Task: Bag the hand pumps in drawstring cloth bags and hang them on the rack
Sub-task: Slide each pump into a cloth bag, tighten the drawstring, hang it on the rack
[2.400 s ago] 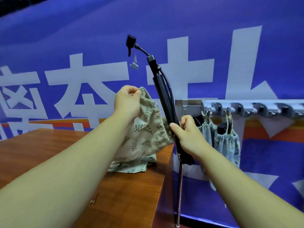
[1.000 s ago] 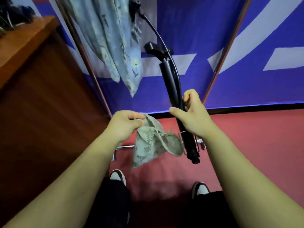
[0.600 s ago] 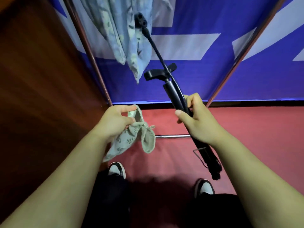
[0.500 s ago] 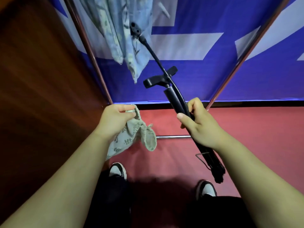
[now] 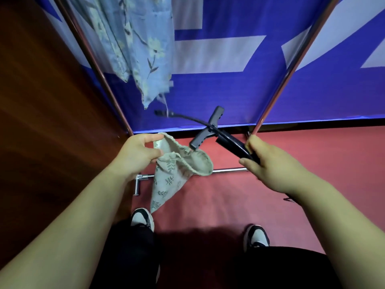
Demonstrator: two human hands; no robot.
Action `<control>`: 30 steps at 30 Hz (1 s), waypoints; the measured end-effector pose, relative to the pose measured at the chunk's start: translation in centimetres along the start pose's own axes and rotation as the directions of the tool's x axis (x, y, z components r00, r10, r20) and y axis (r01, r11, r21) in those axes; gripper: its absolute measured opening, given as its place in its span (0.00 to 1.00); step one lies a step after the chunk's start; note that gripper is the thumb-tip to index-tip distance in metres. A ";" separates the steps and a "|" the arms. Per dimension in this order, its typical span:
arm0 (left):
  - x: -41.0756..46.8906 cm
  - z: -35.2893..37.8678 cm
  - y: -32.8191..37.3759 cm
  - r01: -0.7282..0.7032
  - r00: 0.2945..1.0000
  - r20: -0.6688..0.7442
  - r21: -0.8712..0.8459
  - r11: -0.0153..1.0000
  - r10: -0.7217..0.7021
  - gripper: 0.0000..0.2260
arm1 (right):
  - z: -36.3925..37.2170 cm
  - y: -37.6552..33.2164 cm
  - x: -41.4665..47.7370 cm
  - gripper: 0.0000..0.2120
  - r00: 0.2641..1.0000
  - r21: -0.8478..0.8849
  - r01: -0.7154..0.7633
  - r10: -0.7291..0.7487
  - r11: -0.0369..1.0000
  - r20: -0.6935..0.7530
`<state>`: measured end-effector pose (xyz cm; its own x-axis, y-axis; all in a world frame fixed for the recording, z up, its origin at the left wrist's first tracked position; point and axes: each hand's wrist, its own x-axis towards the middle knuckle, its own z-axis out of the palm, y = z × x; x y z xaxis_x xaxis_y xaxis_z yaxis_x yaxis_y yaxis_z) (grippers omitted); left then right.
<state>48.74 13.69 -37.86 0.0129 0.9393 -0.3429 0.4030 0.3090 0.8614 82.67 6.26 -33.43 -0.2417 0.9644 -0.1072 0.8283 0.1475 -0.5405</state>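
My left hand pinches the rim of a beige leaf-print drawstring bag, whose mouth gapes toward the right while its body hangs down. My right hand grips the barrel of a black hand pump, tilted almost level. The pump's T-handle points left and sits just above the bag's mouth. A thin black hose arcs left from the pump. The pump's lower end is hidden behind my right wrist.
Pale blue floral bags hang from above at upper left. The rack's slanted metal legs and its floor crossbar stand ahead. A wooden table side fills the left. Red floor and my two shoes lie below.
The view swung from the rack top down to the floor. My right hand tipped the pump from upright to nearly level, bringing its T-handle down to the bag's mouth, which my left hand holds open.
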 end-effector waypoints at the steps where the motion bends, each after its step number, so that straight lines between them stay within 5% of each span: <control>1: 0.1 0.1 -0.1 0.009 1.000 -0.016 0.009 1.000 -0.009 0.23 | 0.1 0.2 -0.1 0.14 1.000 -0.048 -0.007 0.008 0.999 0.018; 7: 0.4 0.2 -0.8 0.083 0.990 -0.113 -0.005 0.997 -0.083 0.27 | 0.7 0.7 -0.3 0.14 0.994 -0.203 0.007 0.016 0.979 0.113; 13: 0.4 0.3 -1.1 0.083 0.989 -0.131 0.065 0.994 -0.074 0.27 | 0.4 0.6 -0.1 0.16 0.998 -0.286 0.053 -0.043 0.957 0.043; 19: 0.4 -0.7 -0.8 0.035 0.999 -0.040 0.099 0.994 -0.031 0.30 | -0.2 0.8 0.0 0.21 0.986 -0.333 0.158 -0.169 0.930 -0.004; 30: -0.6 0.8 1.4 -0.075 0.989 0.141 0.232 0.970 0.043 0.26 | 2.1 -0.2 0.9 0.11 0.981 -0.478 0.163 -0.192 0.863 -0.013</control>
<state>49.99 13.44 -36.73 0.1589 0.9211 -0.3553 0.6022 0.1948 0.7742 81.25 6.62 -35.16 -0.3897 0.9209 0.0091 0.9173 0.3890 -0.0848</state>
